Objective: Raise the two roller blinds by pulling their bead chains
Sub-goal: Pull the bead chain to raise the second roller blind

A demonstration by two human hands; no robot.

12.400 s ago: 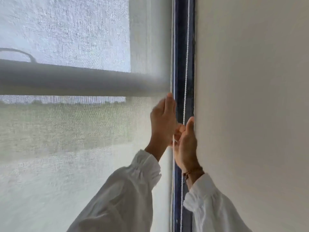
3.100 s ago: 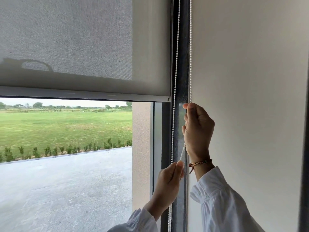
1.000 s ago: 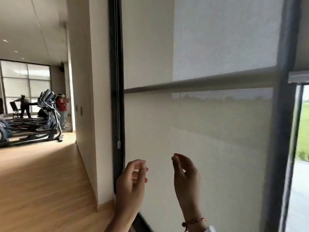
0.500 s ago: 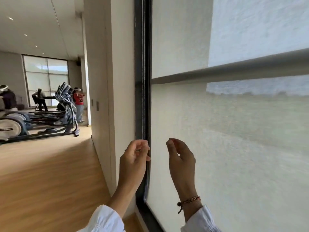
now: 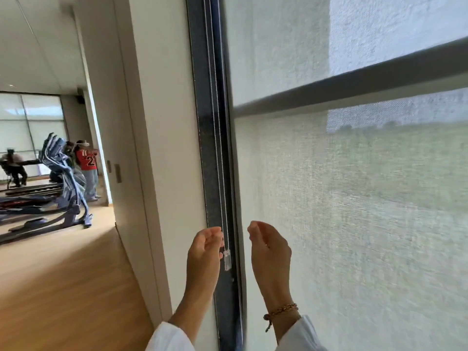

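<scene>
A pale woven roller blind hangs lowered over the window on the right. Its thin bead chain runs in two strands down the dark window frame, with a clear plastic connector on the right strand. My left hand is raised beside the chain with curled fingers; its fingertips reach the left strand, and no closed grip shows. My right hand, with a bracelet at the wrist, is held up in front of the blind, a little right of the chain, fingers curled and holding nothing.
A white wall column stands just left of the frame. Beyond it, a wooden floor leads to exercise machines, where a person in a red shirt and others stand. A dark horizontal bar shows through the blind.
I have turned away from the first, raised blind to this lowered one. Over the last second both hands rose and moved closer to the chain, and the left fingertips reached it.
</scene>
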